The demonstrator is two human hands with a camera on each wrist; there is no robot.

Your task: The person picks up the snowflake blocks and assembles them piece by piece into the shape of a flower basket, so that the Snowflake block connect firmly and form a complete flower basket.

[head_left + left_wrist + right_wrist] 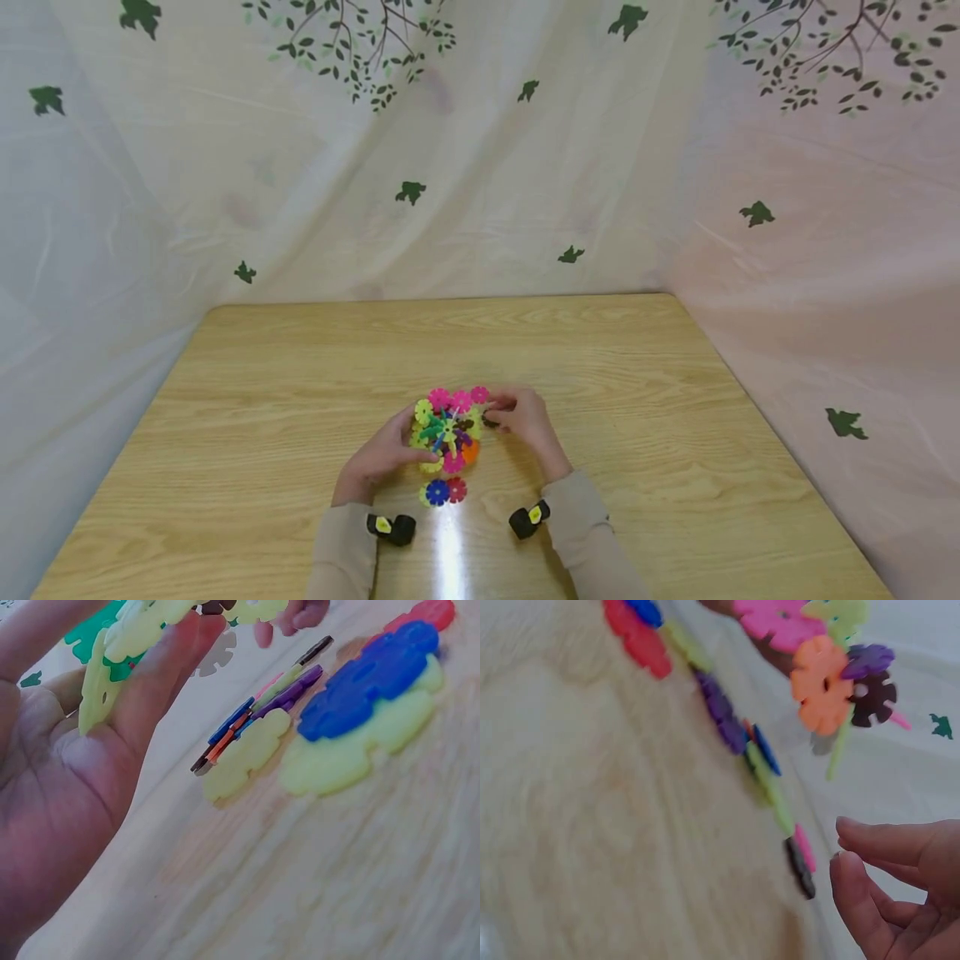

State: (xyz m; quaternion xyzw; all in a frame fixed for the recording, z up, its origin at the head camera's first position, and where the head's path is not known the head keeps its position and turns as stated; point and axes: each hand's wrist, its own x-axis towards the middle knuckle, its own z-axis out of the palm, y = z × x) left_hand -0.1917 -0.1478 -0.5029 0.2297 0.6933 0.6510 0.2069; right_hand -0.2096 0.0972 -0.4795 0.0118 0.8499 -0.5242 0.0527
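Note:
A cluster of interlocked notched flower discs (448,429), in green, yellow, purple, pink and orange, is up off the table in my left hand (386,448). The thumb lies on the near side of the cluster, and the fingers are partly hidden behind it. To its right is my right hand (527,419), thumb and fingertips close together with a small gap. Nothing shows between them in the right wrist view. A dark brown disc (799,868) lies on the table by those fingertips. In the left wrist view a pale yellow disc (96,686) of the cluster stands against the fingers.
Loose discs lie on the wooden table (262,417): a blue disc (437,492) and a red disc (457,489) on the near side, a purple disc (720,712) and several others under the cluster. A leaf-printed cloth (487,167) hangs behind the table.

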